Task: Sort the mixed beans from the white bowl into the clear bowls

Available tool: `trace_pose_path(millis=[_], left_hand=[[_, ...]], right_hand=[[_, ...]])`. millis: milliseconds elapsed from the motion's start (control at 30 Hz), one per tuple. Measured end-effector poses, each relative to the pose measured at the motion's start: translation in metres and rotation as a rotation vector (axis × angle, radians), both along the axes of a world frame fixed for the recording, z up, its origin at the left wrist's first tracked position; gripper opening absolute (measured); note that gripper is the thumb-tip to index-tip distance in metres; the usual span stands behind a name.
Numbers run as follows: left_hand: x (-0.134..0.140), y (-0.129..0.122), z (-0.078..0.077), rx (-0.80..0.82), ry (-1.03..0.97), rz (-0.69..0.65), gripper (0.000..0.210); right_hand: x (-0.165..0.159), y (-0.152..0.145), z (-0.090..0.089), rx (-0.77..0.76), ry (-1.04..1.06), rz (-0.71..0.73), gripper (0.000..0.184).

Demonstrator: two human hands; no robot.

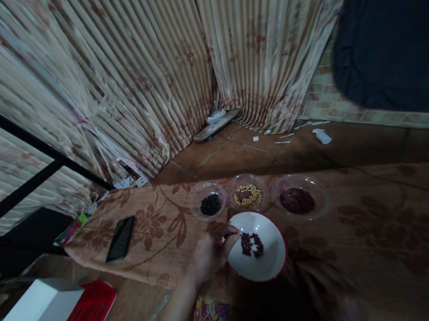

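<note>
1. Dark red beans (246, 247) are contained in the white bowl (274, 249); black beans (210, 205), yellow beans (256, 195) and more red ones are kept apart in three clear dishes (321, 197). How much is left cannot be told.
2. The left hand (208, 252) is placed at the bowl's rim, thumb and forefinger close together; whether anything is pinched is unclear. The right hand (327, 284) is blurred by shadow, its fingers unreadable.
3. A patterned cloth (362, 215) is spread underneath; a phone (120, 239) is laid leftward. Tiled floor (233, 153) is backed by striped curtains (170, 56).
</note>
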State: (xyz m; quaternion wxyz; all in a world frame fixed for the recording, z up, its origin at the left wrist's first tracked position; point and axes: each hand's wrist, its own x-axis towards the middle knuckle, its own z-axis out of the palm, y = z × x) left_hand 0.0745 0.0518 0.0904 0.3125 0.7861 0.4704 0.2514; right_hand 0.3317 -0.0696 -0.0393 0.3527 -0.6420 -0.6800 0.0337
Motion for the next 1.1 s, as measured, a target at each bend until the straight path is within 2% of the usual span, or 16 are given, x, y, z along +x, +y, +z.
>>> trace_pose_path(millis=[333, 467, 600, 833, 1100], left_hand=[[0.016, -0.003, 0.001, 0.016, 0.011, -0.040, 0.014], [0.015, -0.004, -0.004, 0.018, 0.029, -0.012, 0.013], [0.014, -0.003, -0.008, 0.052, 0.036, -0.039, 0.011], [0.017, -0.003, -0.005, 0.044, 0.039, -0.040, 0.010], [0.016, -0.001, -0.014, 0.039, 0.030, -0.037, 0.012]], right_hand=[[-0.004, -0.002, 0.006, -0.059, 0.049, -0.003, 0.026], [-0.004, -0.001, 0.010, -0.065, 0.052, -0.003, 0.025], [-0.004, -0.001, 0.012, -0.046, 0.054, -0.004, 0.024], [-0.006, -0.001, 0.018, -0.042, 0.051, -0.015, 0.025], [-0.006, -0.001, 0.018, -0.072, 0.059, -0.024, 0.025]])
